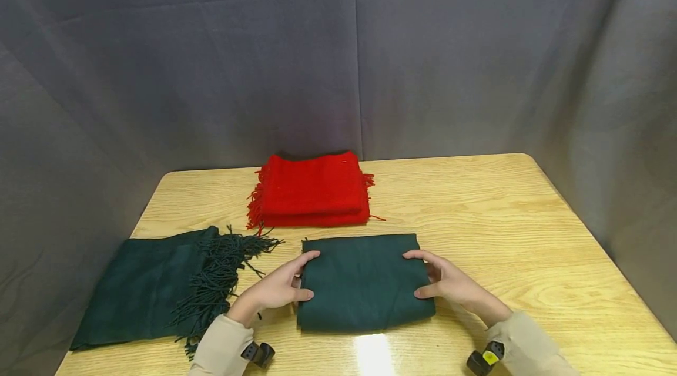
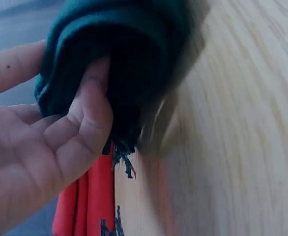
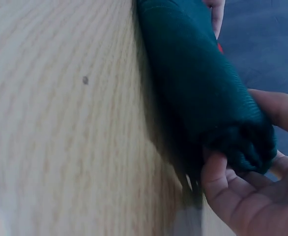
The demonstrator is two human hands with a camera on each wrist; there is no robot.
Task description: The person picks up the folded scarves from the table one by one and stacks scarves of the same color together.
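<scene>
Dark green folded cloth [image 1: 365,285] is held between the left hand [image 1: 277,288] and right hand [image 1: 444,281], each partly open, gripping its nearest end, probably to keep the layers together.

This looks like a lab-style recording booth rather than a furnished room: grey cloth [image 1: 254,70] hangs behind and on 2 sides of 1 wood-grain table [image 1: 529,235], and 2 black wrist cameras [image 1: 256,354] are worn.
</scene>
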